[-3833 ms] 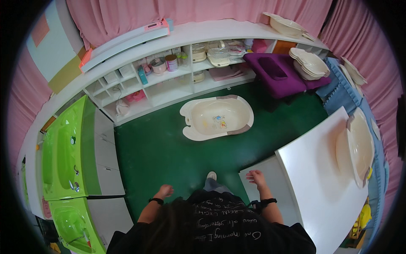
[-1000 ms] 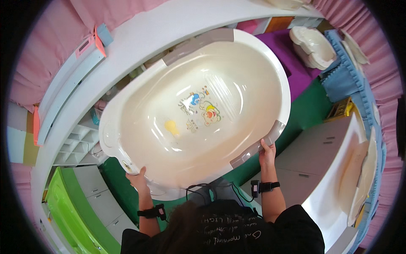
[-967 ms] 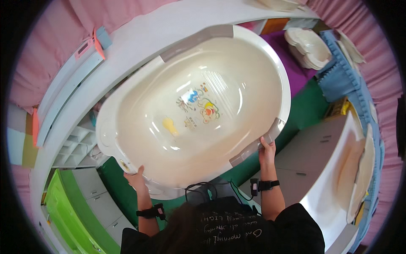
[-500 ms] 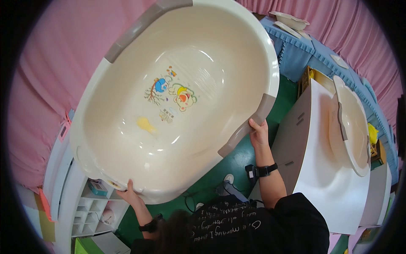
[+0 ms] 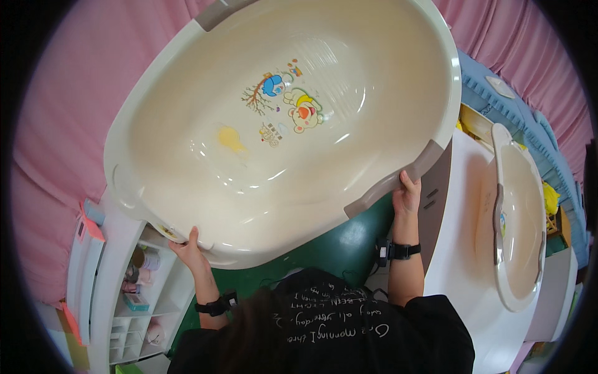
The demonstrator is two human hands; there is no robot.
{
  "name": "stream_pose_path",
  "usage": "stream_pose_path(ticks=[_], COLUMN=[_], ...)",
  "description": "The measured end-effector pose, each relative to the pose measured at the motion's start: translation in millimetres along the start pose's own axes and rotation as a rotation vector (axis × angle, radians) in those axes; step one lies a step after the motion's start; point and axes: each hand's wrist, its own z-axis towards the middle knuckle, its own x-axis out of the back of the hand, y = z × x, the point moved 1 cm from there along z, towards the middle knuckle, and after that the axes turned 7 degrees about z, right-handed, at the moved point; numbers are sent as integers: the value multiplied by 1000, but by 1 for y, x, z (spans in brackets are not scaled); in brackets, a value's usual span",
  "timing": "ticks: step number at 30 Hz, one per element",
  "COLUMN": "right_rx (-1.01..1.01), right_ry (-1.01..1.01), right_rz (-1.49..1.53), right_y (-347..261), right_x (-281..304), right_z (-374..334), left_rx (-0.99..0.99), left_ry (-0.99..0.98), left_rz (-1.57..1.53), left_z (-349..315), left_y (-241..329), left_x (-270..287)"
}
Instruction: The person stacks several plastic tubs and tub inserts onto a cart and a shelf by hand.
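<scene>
Between my hands I hold up a large cream baby bathtub (image 5: 361, 162), tilted so its inside shows. Cartoon animals and a yellow patch decorate its floor. My left hand (image 5: 190, 249) is closed on the rim at the near left end, thumb on top and the other fingers hidden beneath. Farther right, my right hand (image 5: 407, 196) grips the grey-brown handle strip (image 5: 398, 182) on the near long side, its thumb over the edge. The tub's far end runs out of the picture at the top.
A second cream tub (image 5: 517, 218) stands on its side on the white counter (image 5: 461, 274) at right. White shelves (image 5: 159, 305) with small items stand at lower left. Pink curtains (image 5: 68, 124) hang behind, and blue pleated cloth (image 5: 492, 93) covers a surface at far right. The floor (image 5: 249, 283) is green.
The held tub has shifted right and turned somewhat clockwise in view, its near edge higher. Both hands have risen with it, keeping their holds. The right-hand counter and second tub look nearer.
</scene>
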Motion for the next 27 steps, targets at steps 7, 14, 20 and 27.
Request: stream_pose_path(ticks=[7,14,20,27], right_rx=[31,8,35,34], right_ry=[-51,-35,-102,-26], right_rz=[-55,24,-89,-96], right_y=[2,11,-7,-47], right_x=[0,-10,-6,-60], right_z=[-22,-52,-27,-36], left_rx=[0,-23,-50,21], left_ry=[17,77,52,111], left_rz=[-22,40,-13,187], left_z=[-5,-1,-6,-2], left_y=[6,-6,1,93], left_x=[23,51,39,38])
